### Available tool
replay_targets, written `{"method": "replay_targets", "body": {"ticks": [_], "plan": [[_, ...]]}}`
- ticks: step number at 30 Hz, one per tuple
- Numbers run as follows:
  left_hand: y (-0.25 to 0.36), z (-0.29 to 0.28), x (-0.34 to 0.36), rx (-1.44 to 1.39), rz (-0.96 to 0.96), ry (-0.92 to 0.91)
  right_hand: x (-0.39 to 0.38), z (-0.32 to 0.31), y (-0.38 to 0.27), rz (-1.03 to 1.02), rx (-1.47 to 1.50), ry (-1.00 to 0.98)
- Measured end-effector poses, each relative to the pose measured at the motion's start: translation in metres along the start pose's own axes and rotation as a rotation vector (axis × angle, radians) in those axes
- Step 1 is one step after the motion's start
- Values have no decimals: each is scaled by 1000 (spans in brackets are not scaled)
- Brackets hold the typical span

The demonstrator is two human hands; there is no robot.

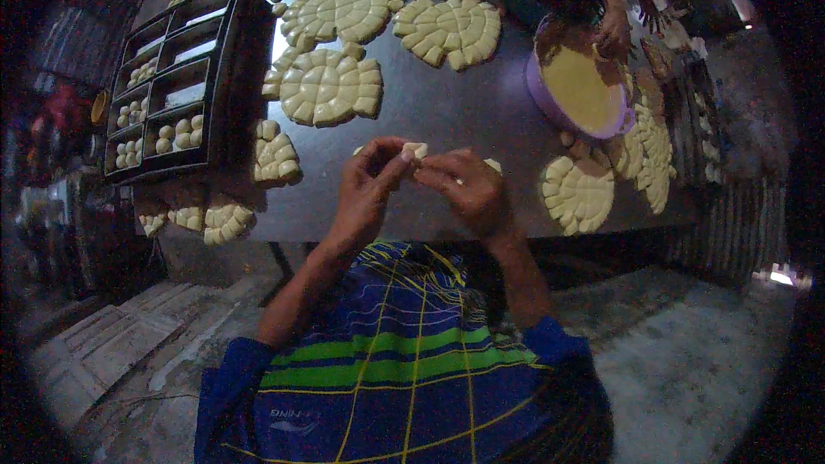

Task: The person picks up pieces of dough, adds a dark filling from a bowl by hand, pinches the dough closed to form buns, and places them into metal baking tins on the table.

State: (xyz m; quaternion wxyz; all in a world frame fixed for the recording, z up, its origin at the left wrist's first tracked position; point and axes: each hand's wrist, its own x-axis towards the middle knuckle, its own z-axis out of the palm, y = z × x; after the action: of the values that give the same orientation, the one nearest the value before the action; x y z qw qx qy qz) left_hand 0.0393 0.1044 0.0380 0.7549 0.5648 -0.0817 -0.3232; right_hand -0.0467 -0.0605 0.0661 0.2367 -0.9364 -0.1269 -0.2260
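My left hand [375, 180] pinches a small pale dough piece [414, 149] between thumb and fingers above the dark tabletop [447, 112]. My right hand [460, 189] is curled beside it, fingertips at the same piece. Small bits of pale dough [492, 164] show just behind my hands, partly hidden. A scored dough round [328, 86] lies beyond my left hand, and another [576, 193] lies to the right of my right hand. A smaller cut cluster of dough [275, 150] sits at the left.
A black compartmented tray [209, 86] holds dough balls at left. A lilac tub [630, 120] of yellow mixture stands at right, with another person's hand [612, 30] at its rim. More scored dough lies along the back, front left and far right.
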Motion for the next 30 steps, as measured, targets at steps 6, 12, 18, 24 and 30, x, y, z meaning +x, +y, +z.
{"method": "replay_targets", "body": {"ticks": [6,12,18,24,30], "plan": [[3,-3,-4,26,41,-22,4,7,-5,75,69,27],[7,-17,-2,277,118,-164,10,2,-4,607,408,-3],[9,-28,3,272,50,-320,16,-2,16,696,590,-297],[0,-34,16,-95,-245,-147,23,2,15,391,398,-206],[-13,-40,25,-374,-483,-190,32,14,-4,140,124,22]]}}
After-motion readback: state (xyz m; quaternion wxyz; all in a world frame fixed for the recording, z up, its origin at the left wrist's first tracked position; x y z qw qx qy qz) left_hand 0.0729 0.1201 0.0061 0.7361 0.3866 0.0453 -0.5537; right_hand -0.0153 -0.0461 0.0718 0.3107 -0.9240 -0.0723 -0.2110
